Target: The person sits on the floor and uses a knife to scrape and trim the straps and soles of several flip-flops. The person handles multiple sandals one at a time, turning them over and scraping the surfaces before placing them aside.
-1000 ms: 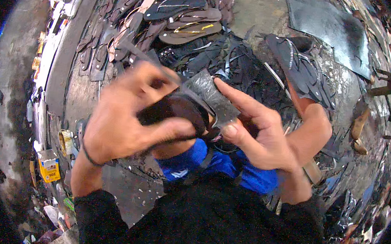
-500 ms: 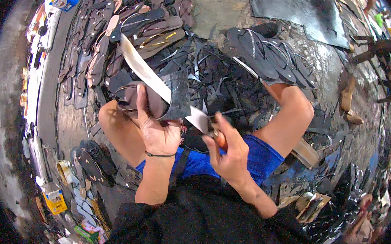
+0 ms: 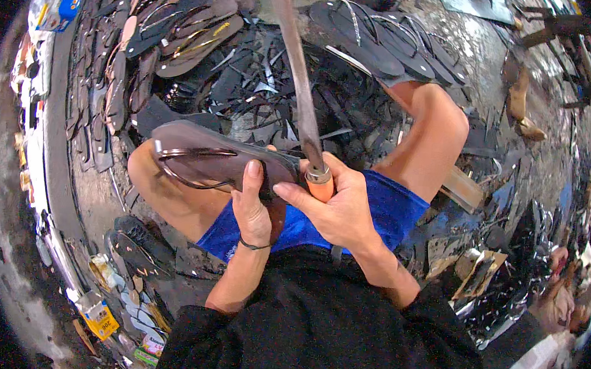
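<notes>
My left hand [image 3: 255, 209] is closed on a dark brown flip-flop [image 3: 204, 148] with thin shiny straps, its thumb pressed on the footbed. The flip-flop lies sideways above my left thigh, footbed up. My right hand [image 3: 344, 206] grips the orange handle of a long knife [image 3: 300, 74], whose narrow blade points away from me. My right thumb reaches toward the flip-flop's right end; whether it touches cannot be told. The left fingers are mostly hidden under the sole.
Several finished-looking flip-flops [image 3: 383, 46] lie beyond my right knee, and more [image 3: 199, 45] at the far left. Black scraps [image 3: 246, 104] pile up between them. At the right are a wooden block [image 3: 463, 189] and shoe-shaped wooden pieces [image 3: 518, 94]; a yellow box [image 3: 99, 318] is at the lower left.
The knife has swung from slanting left across the flip-flop to pointing away, clear of it. A black flap at the flip-flop's right end no longer shows. The flip-flop is turned sideways; the view has shifted.
</notes>
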{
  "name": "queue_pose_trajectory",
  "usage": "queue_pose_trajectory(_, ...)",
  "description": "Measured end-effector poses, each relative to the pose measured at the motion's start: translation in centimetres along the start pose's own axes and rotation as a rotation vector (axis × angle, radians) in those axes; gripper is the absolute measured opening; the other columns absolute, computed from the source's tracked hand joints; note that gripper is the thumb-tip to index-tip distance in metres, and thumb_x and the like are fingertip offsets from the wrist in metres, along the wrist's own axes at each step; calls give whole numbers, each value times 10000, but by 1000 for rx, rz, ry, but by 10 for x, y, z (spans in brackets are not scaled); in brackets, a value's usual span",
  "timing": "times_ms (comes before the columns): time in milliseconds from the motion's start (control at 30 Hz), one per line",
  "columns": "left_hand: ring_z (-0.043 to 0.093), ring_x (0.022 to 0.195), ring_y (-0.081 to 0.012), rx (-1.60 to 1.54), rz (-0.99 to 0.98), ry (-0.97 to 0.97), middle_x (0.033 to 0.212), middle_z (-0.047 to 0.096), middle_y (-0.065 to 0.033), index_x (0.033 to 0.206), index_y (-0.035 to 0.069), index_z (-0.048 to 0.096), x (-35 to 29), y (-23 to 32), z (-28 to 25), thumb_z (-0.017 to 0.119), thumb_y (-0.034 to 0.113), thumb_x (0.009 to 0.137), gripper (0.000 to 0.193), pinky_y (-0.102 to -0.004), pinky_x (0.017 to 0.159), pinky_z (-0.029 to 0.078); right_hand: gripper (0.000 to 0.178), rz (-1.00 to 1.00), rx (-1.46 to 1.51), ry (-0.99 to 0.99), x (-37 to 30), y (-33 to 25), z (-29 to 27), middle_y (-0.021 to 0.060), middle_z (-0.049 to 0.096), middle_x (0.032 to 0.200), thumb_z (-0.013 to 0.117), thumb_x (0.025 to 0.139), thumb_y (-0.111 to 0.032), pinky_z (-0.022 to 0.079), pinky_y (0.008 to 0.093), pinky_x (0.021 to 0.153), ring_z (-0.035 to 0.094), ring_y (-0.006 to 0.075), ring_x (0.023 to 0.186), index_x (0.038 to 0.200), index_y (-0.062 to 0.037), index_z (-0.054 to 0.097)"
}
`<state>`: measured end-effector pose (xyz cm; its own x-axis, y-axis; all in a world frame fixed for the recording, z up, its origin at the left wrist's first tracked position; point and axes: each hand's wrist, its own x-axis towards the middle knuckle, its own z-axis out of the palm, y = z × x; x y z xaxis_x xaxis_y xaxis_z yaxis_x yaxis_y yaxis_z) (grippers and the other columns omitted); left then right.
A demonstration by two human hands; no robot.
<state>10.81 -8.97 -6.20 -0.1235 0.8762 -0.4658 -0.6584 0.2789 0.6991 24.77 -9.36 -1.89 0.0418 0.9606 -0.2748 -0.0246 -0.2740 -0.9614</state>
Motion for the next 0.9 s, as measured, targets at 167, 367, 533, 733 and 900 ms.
queue_pose_trajectory(167,666,983,-223,-94,146,-66,1118,669,-134,1228,-32,573,3,6,27,638,119,958,316,-369,890,552,325,-255,-190,89,9,-7,0,43,644,876,844,801,-153,493,291,720,594,120,806,1054,-15,693)
queue_pose_trajectory(367,658,939,-190,166,285,-85,1100,680,-133,1159,-50,613,8,2,32,637,117,956,264,-341,869,543,327,-235,-195,72,18,-16,-5,56,622,856,833,818,-173,479,278,701,593,139,771,1069,-6,709)
queue_pose_trajectory(533,665,934,-181,-40,112,21,1126,682,-109,1188,6,611,17,20,51,652,214,971,303,-329,847,556,441,-360,-313,163,33,-17,-4,83,676,960,811,840,-167,516,312,800,660,183,920,1205,9,637)
queue_pose_trajectory(733,691,1013,-168,-419,64,39,1135,705,-45,1171,108,641,29,48,53,656,290,975,267,-316,881,600,296,-357,-500,214,-19,-7,-56,129,717,972,745,888,-145,538,302,668,659,189,728,1150,-20,689)
queue_pose_trajectory(900,701,978,-141,-414,13,53,1108,715,-16,1150,116,651,20,56,55,653,315,974,266,-307,841,609,307,-284,-408,103,-55,15,-47,125,716,958,761,867,-149,525,294,608,627,165,644,1142,-29,692)
